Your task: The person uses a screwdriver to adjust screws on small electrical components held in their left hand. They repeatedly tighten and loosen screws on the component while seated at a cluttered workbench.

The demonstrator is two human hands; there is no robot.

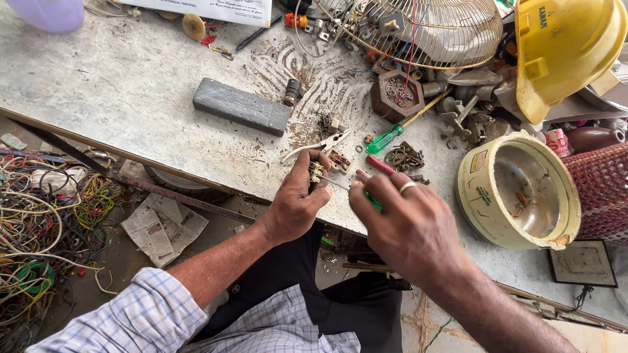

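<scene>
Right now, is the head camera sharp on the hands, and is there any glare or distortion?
Head view: both hands, left and right, are sharp; daylight is soft, shadows faint; mild shine inside the tin; bench edge bows slightly from the wide lens.

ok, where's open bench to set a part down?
Bare sheet left of the grey block, out to the table front edge. Smaller gap between block and left hand. Crowded right: fan guard, yellow helmet, cream pot.

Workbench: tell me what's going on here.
A person at the bench pinches a small switch part in the left hand. The right hand holds a green screwdriver, its tip at the part. Pliers, a second screwdriver and a grey block lie just beyond.
</scene>
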